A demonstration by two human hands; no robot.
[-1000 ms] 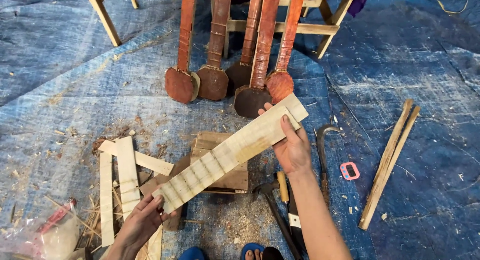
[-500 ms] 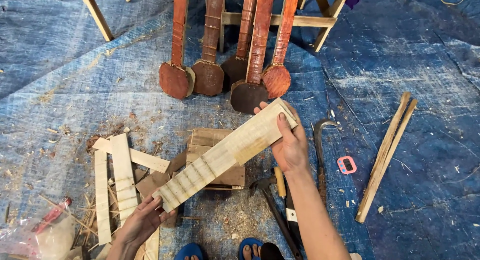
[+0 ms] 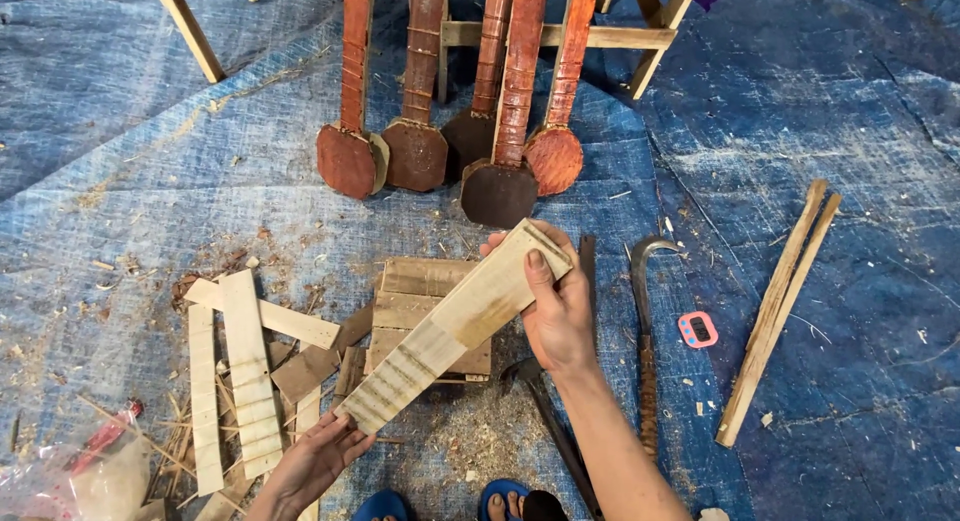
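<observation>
**Pale notched plank held at both ends above the tarp**

The long pale wooden plank with dark cross-lines [image 3: 452, 328] runs on a slant from 7 o'clock to 1 o'clock, lifted above the blue tarp floor [image 3: 150, 151]. The right hand [image 3: 558, 311] has its grip clenched around the upper end, thumb laid flat on the top face and fingers wrapped under. The left hand [image 3: 312, 466] takes the lower end, palm up and fingers curled beneath it, grasping the plank from below.

Room to move is widest at 9 to 11 o'clock, where the tarp lies bare but for sawdust. At 12 o'clock five reddish-brown wooden instrument necks with rounded bodies [image 3: 430, 151] lean against a light wooden frame [image 3: 620, 36], close to the plank's upper end. At 3 o'clock lie a curved metal bar with a wrapped handle [image 3: 645, 331], a small pink square object [image 3: 697, 329], and a pair of long thin wooden sticks [image 3: 778, 311] well apart from the hands.

Directly under the plank sits a stack of short brown wooden blocks [image 3: 420, 306]. At 8 o'clock several pale flat wooden slats [image 3: 245, 371] lie crossed among shavings. A clear plastic bag with red and pale contents [image 3: 95, 471] lies at the lower left corner; what it holds cannot be told.

The plank's face is light, smooth-grained, with evenly spaced dark lines across its lower half.
</observation>
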